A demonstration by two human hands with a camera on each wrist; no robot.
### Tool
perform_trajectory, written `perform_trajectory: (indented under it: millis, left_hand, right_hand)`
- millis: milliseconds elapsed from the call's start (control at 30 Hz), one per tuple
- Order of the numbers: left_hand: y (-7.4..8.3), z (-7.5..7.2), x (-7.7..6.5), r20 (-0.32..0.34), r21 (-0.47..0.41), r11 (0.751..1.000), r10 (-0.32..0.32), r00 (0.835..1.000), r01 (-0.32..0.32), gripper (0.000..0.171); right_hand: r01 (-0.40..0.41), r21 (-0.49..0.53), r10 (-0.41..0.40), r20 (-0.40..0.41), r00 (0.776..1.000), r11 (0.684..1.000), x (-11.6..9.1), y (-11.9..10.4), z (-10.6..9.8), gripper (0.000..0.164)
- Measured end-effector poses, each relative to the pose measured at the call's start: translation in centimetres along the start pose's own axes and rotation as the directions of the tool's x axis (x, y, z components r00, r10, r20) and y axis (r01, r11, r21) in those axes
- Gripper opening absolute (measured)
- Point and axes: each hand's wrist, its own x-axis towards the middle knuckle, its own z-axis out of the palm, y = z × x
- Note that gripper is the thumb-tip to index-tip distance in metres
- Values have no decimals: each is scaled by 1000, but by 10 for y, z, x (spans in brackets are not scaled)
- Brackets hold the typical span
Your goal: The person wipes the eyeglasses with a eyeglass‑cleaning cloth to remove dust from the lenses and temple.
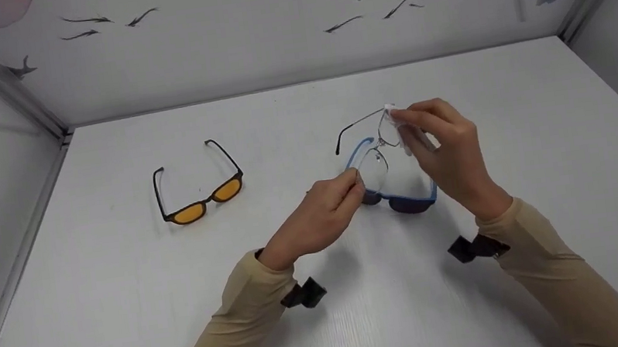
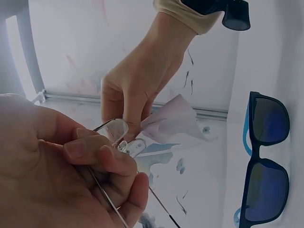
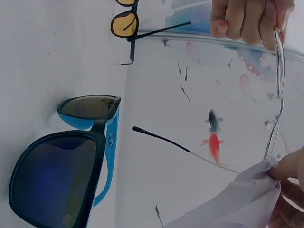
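Thin metal-rimmed eyeglasses [image 1: 375, 172] with clear lenses are held up in the air between both hands. My left hand [image 1: 317, 215] pinches them at one end of the frame, fingers curled round the rim and hinge. At the other end my right hand [image 1: 450, 150] pinches a thin white cloth [image 3: 232, 202] against the lens and rim between thumb and fingers. The cloth's loose part hangs below the right fingers. One dark-tipped temple [image 3: 164, 138] stretches away from the frame. Below the hands, blue-framed sunglasses [image 1: 412, 204] with dark lenses sit on the table, partly overlapped by the eyeglasses.
Black-framed glasses with orange lenses [image 1: 190, 213] stand on the white table [image 1: 94, 294] to the left, temples unfolded towards the back. White panels [image 1: 246, 45] printed with fish enclose the table at the back and sides.
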Motion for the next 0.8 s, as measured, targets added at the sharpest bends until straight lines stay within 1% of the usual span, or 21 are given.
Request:
perform_trajectory:
  millis: [67,133,200,267,333,400,433,500,567,633,667,733,800]
  left_hand:
    - [0,-1,-1,-12,-19,1000,-10,1000,10,24]
    - [-1,-3,-3,-16,-46,999,-23,1000,22,23]
    - [-2,-4,-4,-8,-69,997,-31,1000,30,22]
    - [-2,-5,-5,17,-78,996,-35,999,36,21]
    - [-1,-4,-5,46,-67,997,-32,998,35,21]
    - [0,-4,-5,65,-55,998,-27,998,30,21]
    - [0,-3,-5,67,-49,998,-25,997,29,22]
    - [0,-3,-5,56,-49,998,-25,998,28,22]
    - [0,-4,-6,25,-59,998,-33,999,34,23]
    - [-1,-5,-7,-4,-73,996,-42,999,42,23]
    - [-2,-6,-8,-13,-78,996,-45,999,44,23]
    - [-2,-7,-9,-18,-78,996,-45,999,43,23]
    - [-2,-6,-10,-5,-73,997,-40,999,39,23]
  right_hand:
    - [60,38,-62,41,997,997,-4,-4,-1,30]
    - [92,51,-95,65,993,994,-8,-5,-2,33]
    - [74,41,-76,54,996,996,-10,-2,-3,35]
    - [21,9,-21,19,1000,1000,-10,2,-2,32]
    - [-34,-8,34,-14,999,999,-8,5,-2,28]
    - [-46,-9,46,-24,999,999,-6,4,0,26]
    - [-30,-6,30,-16,999,1000,-5,2,0,26]
    - [27,13,-27,17,999,1000,-6,-2,1,28]
    - [88,37,-90,53,995,995,-9,-6,0,31]
    - [119,46,-123,78,989,992,-12,-8,-1,35]
    - [113,42,-117,85,989,993,-14,-7,-2,36]
    - [79,10,-79,79,994,997,-15,-4,-4,34]
    - [16,-24,-15,57,998,1000,-15,1,-5,31]
